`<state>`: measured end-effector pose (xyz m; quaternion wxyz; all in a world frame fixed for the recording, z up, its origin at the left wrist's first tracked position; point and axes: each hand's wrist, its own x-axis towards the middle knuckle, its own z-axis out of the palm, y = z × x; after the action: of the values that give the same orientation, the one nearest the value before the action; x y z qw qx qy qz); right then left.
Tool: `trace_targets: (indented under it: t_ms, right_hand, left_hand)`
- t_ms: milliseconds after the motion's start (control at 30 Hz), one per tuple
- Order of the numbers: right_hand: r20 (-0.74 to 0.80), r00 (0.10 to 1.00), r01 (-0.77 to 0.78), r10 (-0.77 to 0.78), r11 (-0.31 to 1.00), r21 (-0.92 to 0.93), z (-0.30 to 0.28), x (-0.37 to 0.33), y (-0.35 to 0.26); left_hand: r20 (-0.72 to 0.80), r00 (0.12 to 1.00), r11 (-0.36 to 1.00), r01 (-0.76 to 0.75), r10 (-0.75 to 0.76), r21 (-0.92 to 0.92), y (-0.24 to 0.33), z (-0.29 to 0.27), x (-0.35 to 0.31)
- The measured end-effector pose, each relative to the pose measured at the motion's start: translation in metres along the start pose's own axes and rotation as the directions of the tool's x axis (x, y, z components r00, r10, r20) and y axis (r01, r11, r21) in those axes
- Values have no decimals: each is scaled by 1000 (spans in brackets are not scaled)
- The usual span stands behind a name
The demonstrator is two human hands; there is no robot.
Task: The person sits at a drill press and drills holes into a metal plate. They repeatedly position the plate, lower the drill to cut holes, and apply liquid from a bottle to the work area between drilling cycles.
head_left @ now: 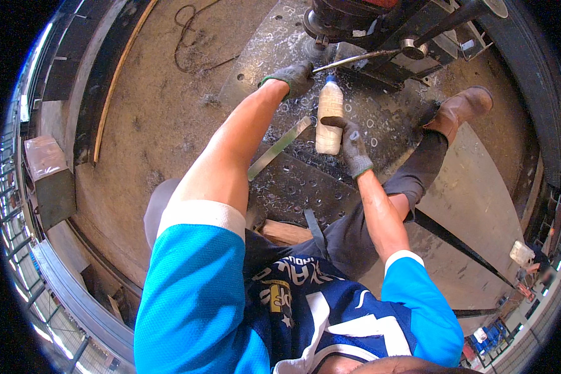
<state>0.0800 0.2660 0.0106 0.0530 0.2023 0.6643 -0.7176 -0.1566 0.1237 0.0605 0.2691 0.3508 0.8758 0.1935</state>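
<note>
My left hand [296,79], in a dark grey work glove, is closed round the end of a thin metal lever [358,60]. The lever runs right to a round hub on a dark drilling machine [343,22]. My right hand [355,148], gloved too, has its fingers wrapped round a clear plastic bottle [330,103] of milky, off-white liquid. The bottle's blue cap points away from me, toward the spot under the drill. Beneath both hands lies a dark steel plate [274,37] strewn with metal shavings and ring-shaped scraps.
A flat metal strip [280,147] lies between my arms. More plate with drilled holes [293,181] and a wood block [285,232] are close to my lap. My right boot [464,112] rests at the right. A cable [184,37] curls on the floor, far left. A metal box [50,181] stands left.
</note>
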Motion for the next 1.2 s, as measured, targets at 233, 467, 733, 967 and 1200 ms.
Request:
trace_targets:
  t_ms: [233, 467, 733, 967, 1200]
  right_hand:
    - [23, 998, 54, -56, 995, 86, -1, 2, 9]
    - [-13, 1000, -2, 2, 999, 34, -1, -2, 2]
    - [-46, 985, 160, -164, 984, -81, -1, 1, 5]
    - [-52, 997, 60, -62, 998, -27, -1, 1, 9]
    - [-3, 999, 32, -32, 998, 61, 2, 2, 10]
  left_hand:
    - [42, 999, 999, 18, -19, 40, 3, -1, 1]
    - [67, 998, 998, 0, -3, 56, 5, -2, 0]
    - [44, 999, 999, -18, 17, 40, -4, 7, 5]
    - [31, 999, 999, -31, 30, 32, -6, 11, 8]
    - [45, 999, 999, 13, -15, 38, 2, 7, 7]
